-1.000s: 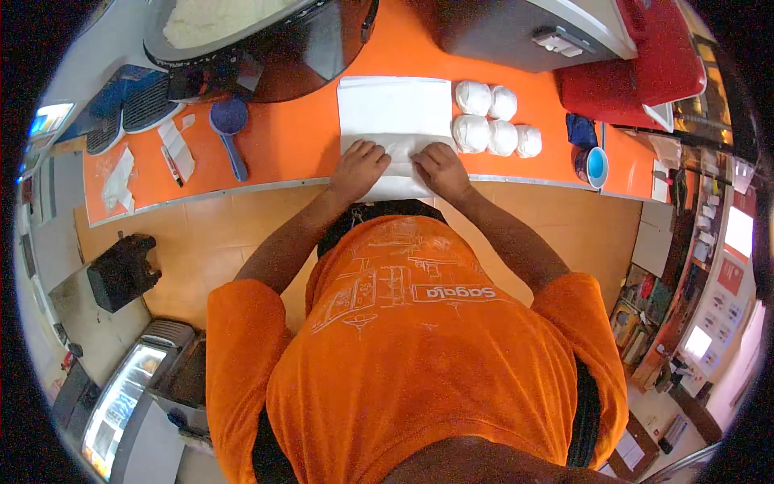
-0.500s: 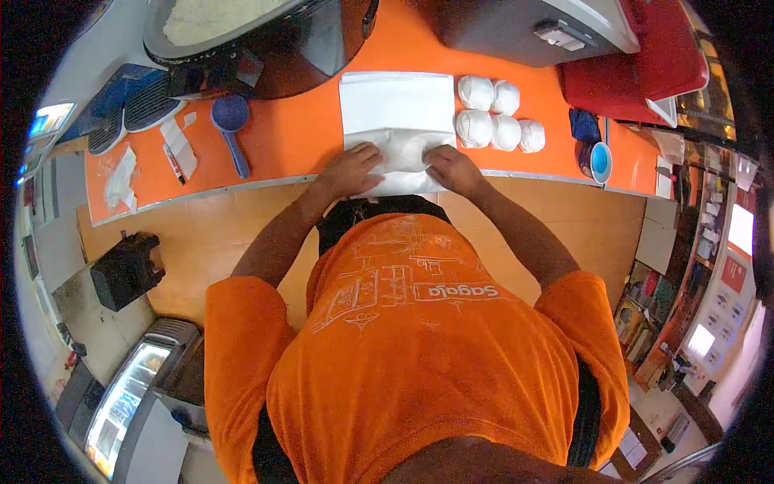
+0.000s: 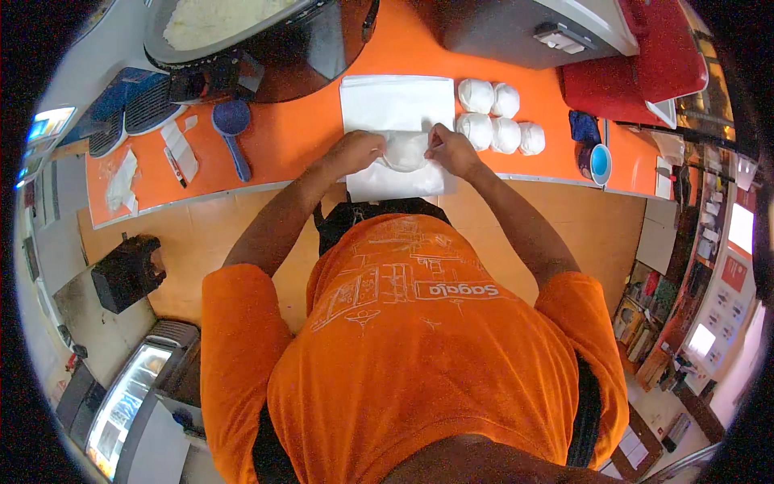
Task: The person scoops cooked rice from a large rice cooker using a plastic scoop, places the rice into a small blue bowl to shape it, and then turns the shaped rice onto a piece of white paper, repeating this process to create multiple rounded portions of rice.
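Observation:
A stack of white paper sheets lies at the counter's front edge. On its near half sits a rounded white bundle, partly covered by a paper sheet. My left hand is closed at the bundle's left side, pinching the sheet. On the opposite side, my right hand pinches the sheet between thumb and fingers. What lies inside the paper cannot be made out. Several round bundles wrapped in white paper stand in two rows to the right of the stack.
A blue scoop rests at the left, beside a marker pen and paper scraps. Behind stands a large round vessel holding a pale, crumbly mass. At right are a blue cup and a red container.
Both hands have moved slightly away from my body, lifting the paper's near part over the bundle. The lower sheets at the counter edge now show more.

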Available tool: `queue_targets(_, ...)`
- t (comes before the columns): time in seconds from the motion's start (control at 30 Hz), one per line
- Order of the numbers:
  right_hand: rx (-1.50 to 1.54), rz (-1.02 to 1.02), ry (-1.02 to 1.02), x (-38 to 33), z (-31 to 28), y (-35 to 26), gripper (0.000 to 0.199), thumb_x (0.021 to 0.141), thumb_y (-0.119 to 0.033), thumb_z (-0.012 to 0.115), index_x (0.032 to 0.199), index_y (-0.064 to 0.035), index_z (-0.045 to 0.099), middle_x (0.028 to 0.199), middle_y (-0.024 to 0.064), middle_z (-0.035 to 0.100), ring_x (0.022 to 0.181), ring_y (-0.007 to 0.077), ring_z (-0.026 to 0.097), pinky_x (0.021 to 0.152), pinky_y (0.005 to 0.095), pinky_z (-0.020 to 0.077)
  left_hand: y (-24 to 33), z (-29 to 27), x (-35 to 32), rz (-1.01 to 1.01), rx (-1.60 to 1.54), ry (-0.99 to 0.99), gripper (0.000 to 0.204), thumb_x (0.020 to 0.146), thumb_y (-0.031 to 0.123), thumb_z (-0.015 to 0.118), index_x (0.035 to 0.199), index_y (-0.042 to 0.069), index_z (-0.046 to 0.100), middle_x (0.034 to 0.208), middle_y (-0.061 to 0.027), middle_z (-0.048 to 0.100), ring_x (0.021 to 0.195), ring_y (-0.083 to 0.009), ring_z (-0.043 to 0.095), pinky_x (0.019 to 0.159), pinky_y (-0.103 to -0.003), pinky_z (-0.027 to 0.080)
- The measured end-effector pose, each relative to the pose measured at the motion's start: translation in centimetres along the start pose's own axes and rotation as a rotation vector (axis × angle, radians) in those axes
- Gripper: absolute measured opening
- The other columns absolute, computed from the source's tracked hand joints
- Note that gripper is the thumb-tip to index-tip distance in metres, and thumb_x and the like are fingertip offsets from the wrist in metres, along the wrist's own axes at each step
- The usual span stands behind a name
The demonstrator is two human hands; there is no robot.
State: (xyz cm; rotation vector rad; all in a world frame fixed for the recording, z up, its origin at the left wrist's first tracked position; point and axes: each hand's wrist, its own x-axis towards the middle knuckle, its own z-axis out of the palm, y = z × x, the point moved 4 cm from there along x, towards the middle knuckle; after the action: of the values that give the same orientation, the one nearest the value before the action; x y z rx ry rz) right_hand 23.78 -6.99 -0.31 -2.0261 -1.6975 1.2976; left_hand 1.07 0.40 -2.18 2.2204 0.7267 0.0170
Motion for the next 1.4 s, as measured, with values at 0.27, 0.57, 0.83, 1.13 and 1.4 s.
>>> queue_targets(0.27, -0.501, -0.307, 0.101, 2.3, -0.4, -1.7, 0.049, 0.066, -0.024, 0.082, 0.107, -0.0052, 0.063, 0.107, 0.0138, 0.062, 0.111, 0.0317, 0.056, 0.092, 0.0437, 0.0477, -1.3, -0.9, 3.9, 0.010, 0.108, 0.153, 0.031, 0.065, 0.009, 0.082, 0.090, 0.002, 0.066, 0.088, -0.0161, 0.068, 0.089, -0.0357, 0.066, 0.082, -0.043, 0.053)
queue_targets(0.57, -0.530, -0.387, 0.003, 3.1, 1.1, -1.6, 0.036, 0.069, -0.025, 0.077, 0.097, -0.0059, 0.066, 0.089, 0.0157, 0.067, 0.089, 0.0364, 0.064, 0.079, 0.0467, 0.0518, -0.8, 0.3, 5.3, -0.418, 0.292, -0.006, 0.023, 0.067, 0.011, 0.075, 0.087, 0.000, 0.073, 0.091, -0.0224, 0.070, 0.086, -0.0365, 0.070, 0.075, -0.044, 0.057)
queue_targets(0.83, -0.415, -0.208, 0.433, -3.4, 5.1, -1.1, 0.028, 0.087, -0.014, 0.061, 0.111, 0.0003, 0.060, 0.093, 0.0209, 0.065, 0.087, 0.0371, 0.064, 0.079, 0.0450, 0.0532, 1.9, 4.8, -0.4, -0.218, 0.176, 0.514, 0.030, 0.075, 0.014, 0.065, 0.101, -0.001, 0.066, 0.087, -0.0155, 0.061, 0.090, -0.0322, 0.063, 0.084, -0.040, 0.054)
queue_targets(1.13, -0.493, -0.236, 0.423, -7.1, 8.2, -2.4, 0.069, 0.092, -0.028, 0.052, 0.145, 0.0078, 0.027, 0.134, 0.0264, 0.048, 0.126, 0.0365, 0.046, 0.108, 0.0519, 0.0319, 7.7, 2.7, -0.5, -0.184, 0.315, 0.262, 0.082, 0.073, 0.028, 0.077, 0.140, 0.006, 0.036, 0.126, -0.0278, 0.047, 0.106, -0.0440, 0.056, 0.090, -0.052, 0.050)
queue_targets(1.4, -0.343, -0.158, 0.561, -7.1, 6.8, -4.0, 0.067, 0.092, -0.034, 0.059, 0.143, 0.0040, 0.036, 0.130, 0.0259, 0.050, 0.119, 0.0418, 0.048, 0.102, 0.0491, 0.0366, 7.7, 1.0, 0.9, -0.203, 0.302, 0.092, 0.075, 0.066, 0.028, 0.084, 0.128, 0.007, 0.048, 0.120, -0.0235, 0.050, 0.102, -0.0403, 0.060, 0.086, -0.047, 0.051)
